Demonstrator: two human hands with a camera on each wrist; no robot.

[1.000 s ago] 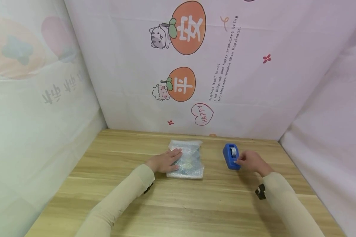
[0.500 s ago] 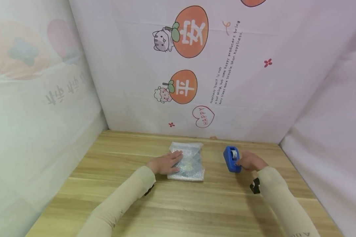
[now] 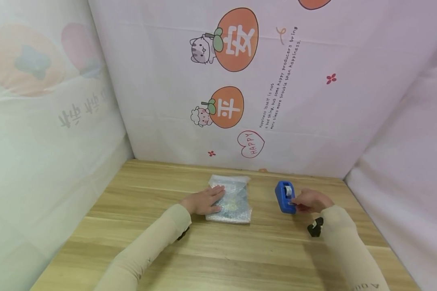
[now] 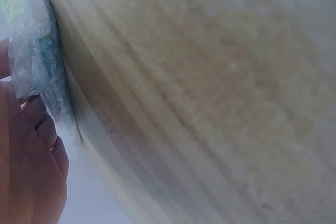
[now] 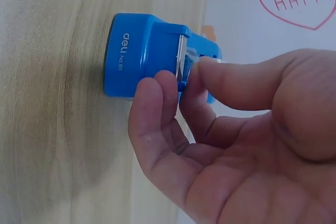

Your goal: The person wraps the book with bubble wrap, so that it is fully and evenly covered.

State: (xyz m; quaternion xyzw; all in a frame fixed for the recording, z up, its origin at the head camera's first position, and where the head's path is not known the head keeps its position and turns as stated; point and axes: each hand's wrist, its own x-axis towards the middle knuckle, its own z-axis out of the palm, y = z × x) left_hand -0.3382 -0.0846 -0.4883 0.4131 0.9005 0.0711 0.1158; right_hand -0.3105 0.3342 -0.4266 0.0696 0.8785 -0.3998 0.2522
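A flat package in bubble wrap [image 3: 236,198] lies on the table, something bluish with a yellow patch showing through. My left hand [image 3: 203,201] rests on its left side with the fingers stretched out. In the left wrist view the curved fingers [image 4: 46,129] sit beside the crinkled wrap [image 4: 39,51]. To the right stands a blue tape dispenser [image 3: 282,198] with a roll of tape [image 3: 288,190] in it. My right hand [image 3: 311,200] is at its front end. Up close, thumb and forefinger pinch the clear tape [image 5: 191,56] by the metal cutter [image 5: 181,56].
The wooden table [image 3: 218,254] reaches back to a printed cloth wall [image 3: 313,133]. Further cloth hangs along the left side [image 3: 58,161] and the right side [image 3: 404,178]. A dark wrist camera [image 3: 315,227] sits under the right sleeve.
The head view has tilted up slightly. My right hand has shifted a little at the dispenser's front, still pinching the tape. The left hand and the package have stayed in place.
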